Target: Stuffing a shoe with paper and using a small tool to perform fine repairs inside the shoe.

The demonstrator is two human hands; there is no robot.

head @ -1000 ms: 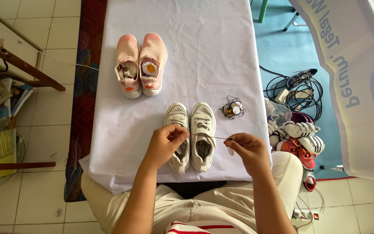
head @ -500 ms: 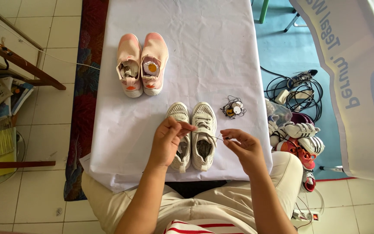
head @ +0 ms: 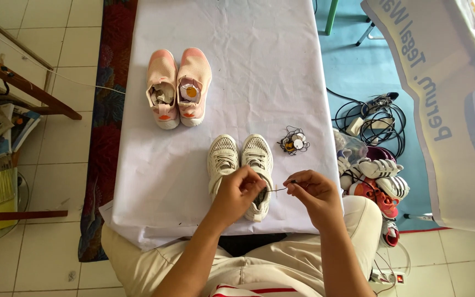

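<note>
A pair of white mesh lace-up sneakers (head: 241, 168) is set side by side near the front edge of a table covered with a white wrinkled cloth (head: 237, 71), toes pointing away from the seated person. The left hand (head: 237, 192) is closed over the heel opening of the right-hand shoe of that pair, its fingertips pinched on one end of a thin dark cord (head: 277, 190). The right hand (head: 310, 190) is held just beside the shoe, above the cloth, with thumb and forefinger pinched on the other end of the same cord. Compared with a second ago, the two hands have been brought closer together and the left hand has been lowered onto the shoe, so that a shorter stretch of cord is seen between them; from this it is judged that the cord is being fed or fastened at the shoe rather than pulled away from it. A small bundle of dark cords with round tags (head: 293, 142) lies just right of the white pair, untouched. A pair of pale pink knit slip-on sneakers (head: 178, 87) rests farther up the cloth, well apart from both hands.
</note>
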